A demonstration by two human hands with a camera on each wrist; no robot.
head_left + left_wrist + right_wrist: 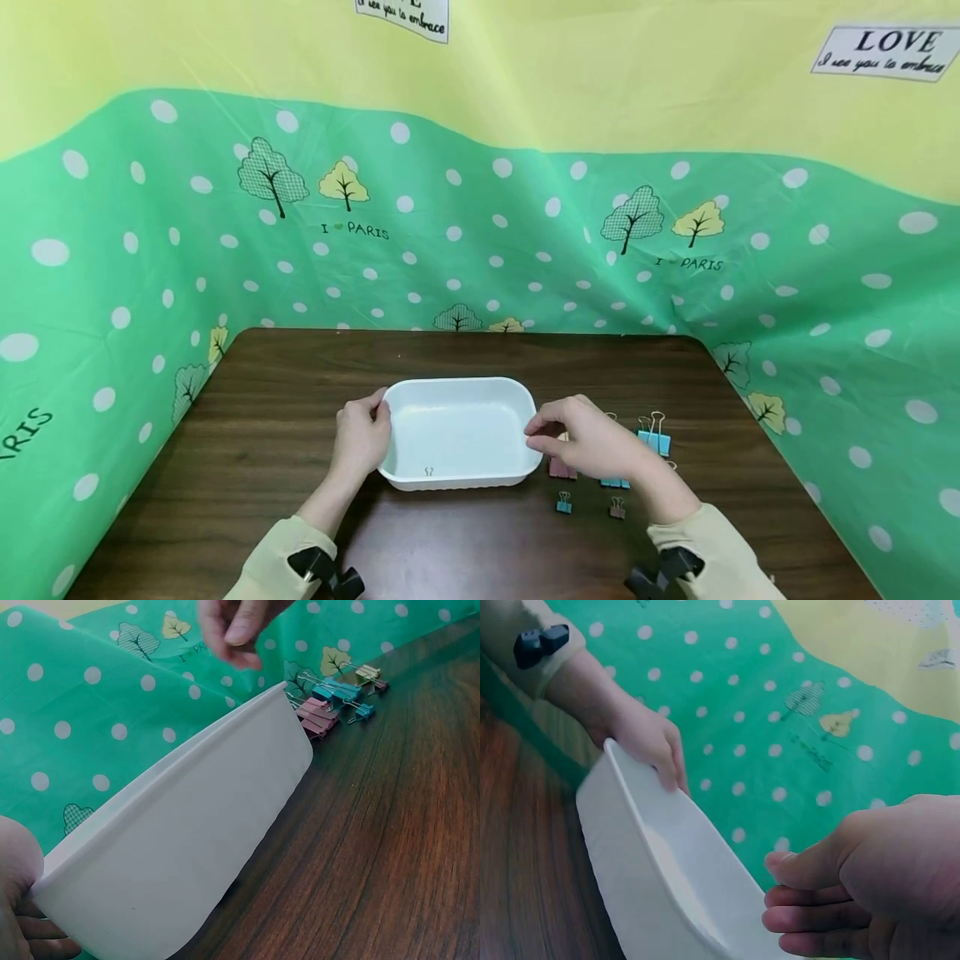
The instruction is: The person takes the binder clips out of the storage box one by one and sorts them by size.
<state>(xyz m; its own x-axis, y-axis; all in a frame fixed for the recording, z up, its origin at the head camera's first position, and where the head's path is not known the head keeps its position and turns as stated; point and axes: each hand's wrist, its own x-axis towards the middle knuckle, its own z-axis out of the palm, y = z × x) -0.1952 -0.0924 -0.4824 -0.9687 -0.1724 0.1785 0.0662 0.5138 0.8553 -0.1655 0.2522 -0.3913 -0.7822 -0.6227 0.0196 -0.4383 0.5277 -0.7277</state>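
Note:
My left hand (363,435) grips the left end of a white plastic tray (457,385), thumb over the rim and fingers outside, as the left wrist view shows. Inside, by the near wall, the wire handles of a small binder clip (429,472) show; its body is hidden. At the tray's right rim is my right hand (581,433), thumb and fingers apart, with nothing seen between them in the right wrist view (885,877). Beneath and beside it lie a pink binder clip (562,468) and a large blue binder clip (654,442), both partly covered by the hand or other clips.
Nearer the front are a small blue binder clip (564,503) and a small dark pink one (617,508). Several more clips lie partly under the right forearm. The brown wooden table (450,542) meets a green and yellow patterned cloth (480,242) at its back and sides.

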